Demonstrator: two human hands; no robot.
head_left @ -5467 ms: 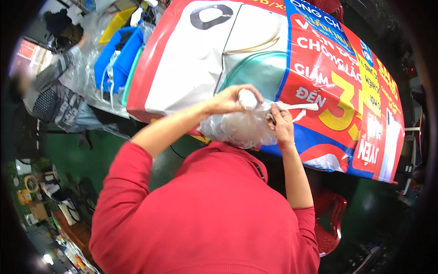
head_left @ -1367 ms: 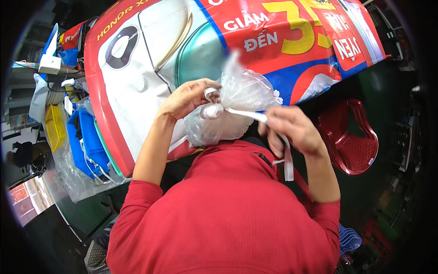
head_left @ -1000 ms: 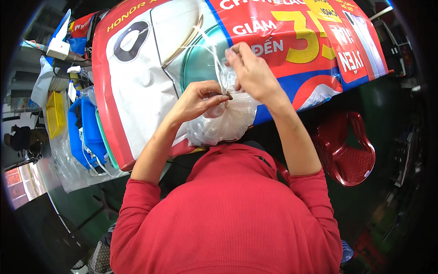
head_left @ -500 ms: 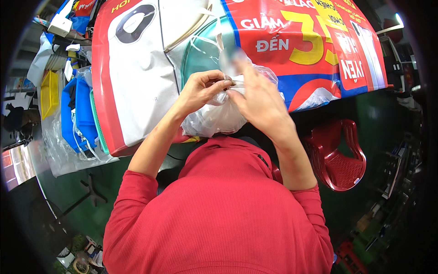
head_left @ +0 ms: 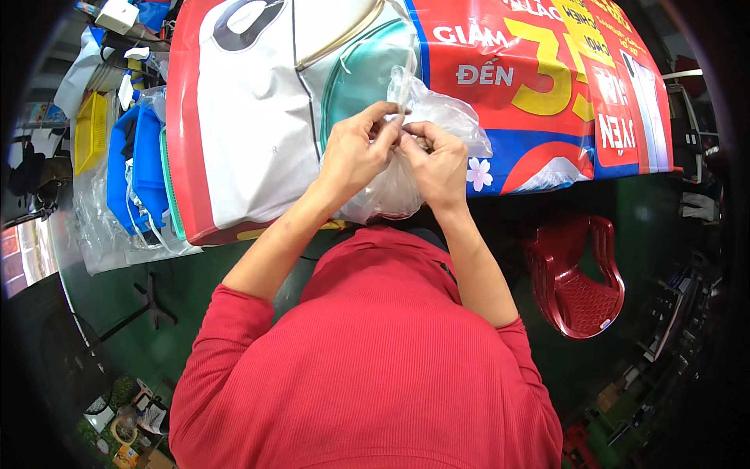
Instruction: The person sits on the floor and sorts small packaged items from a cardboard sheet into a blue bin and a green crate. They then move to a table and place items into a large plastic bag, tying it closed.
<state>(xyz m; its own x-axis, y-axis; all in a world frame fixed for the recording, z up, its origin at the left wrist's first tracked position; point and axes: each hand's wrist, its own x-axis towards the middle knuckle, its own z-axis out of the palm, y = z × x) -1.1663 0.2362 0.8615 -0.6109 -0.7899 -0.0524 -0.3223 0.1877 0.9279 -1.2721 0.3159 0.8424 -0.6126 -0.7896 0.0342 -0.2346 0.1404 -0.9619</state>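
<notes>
A clear plastic bag [head_left: 383, 191] hangs gathered at the near edge of the table, its loose top part spreading to the right. My left hand [head_left: 359, 148] pinches the gathered neck of the bag between thumb and fingers. Close against it, my right hand [head_left: 437, 160] is closed on the same plastic, fingers curled. The fingertips of both hands nearly meet. What fills the bag, if anything, is hard to make out. Whether a string or band lies between the fingertips is hidden.
A printed banner sheet [head_left: 242, 148] in red, white and blue covers the table. At the left are blue plastic bins [head_left: 144, 172] and a yellow basket [head_left: 91, 133]. A dark red plastic chair [head_left: 578, 277] stands on the green floor at the right.
My right hand has come down and in beside the left, after a blurred sweep above the bag. The bag's top now fans out to the right.
</notes>
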